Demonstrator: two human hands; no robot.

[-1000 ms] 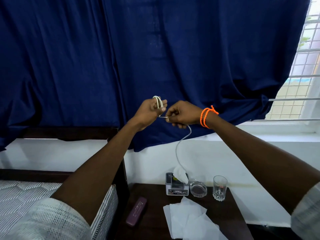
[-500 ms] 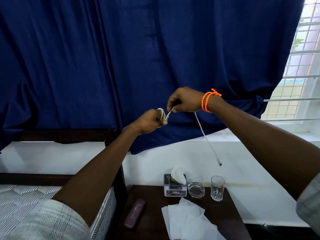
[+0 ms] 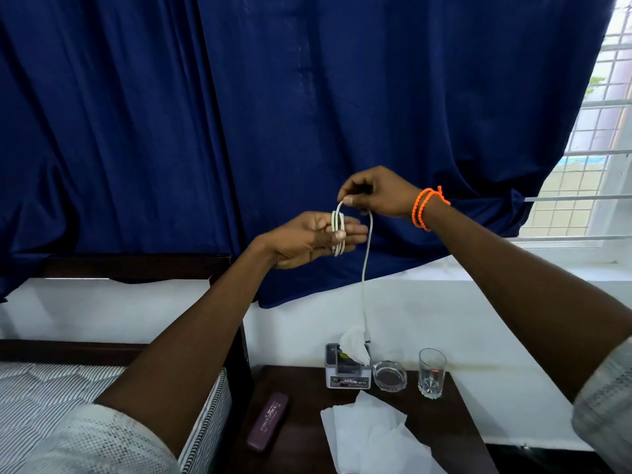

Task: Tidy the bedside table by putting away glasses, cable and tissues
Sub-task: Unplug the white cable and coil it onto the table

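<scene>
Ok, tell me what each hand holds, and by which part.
Both hold the white cable: its coiled loops sit around the left hand fingers; the right hand pinches the strand above the coil.

A bedroom in a home: a bed with a striped mattress (image 3: 51, 398) and dark wooden headboard (image 3: 136, 265) stands beside a dark bedside surface (image 3: 307, 422) carrying a tissue box (image 3: 347, 372) and drinking glass (image 3: 431, 372). Navy curtains (image 3: 273, 114) cover a barred window (image 3: 595, 138).

Dark blue curtains (image 3: 273, 114) are hanging over a white wall (image 3: 427, 313); daylight is entering the barred window (image 3: 595, 138) beside a striped mattress (image 3: 51, 391).
</scene>
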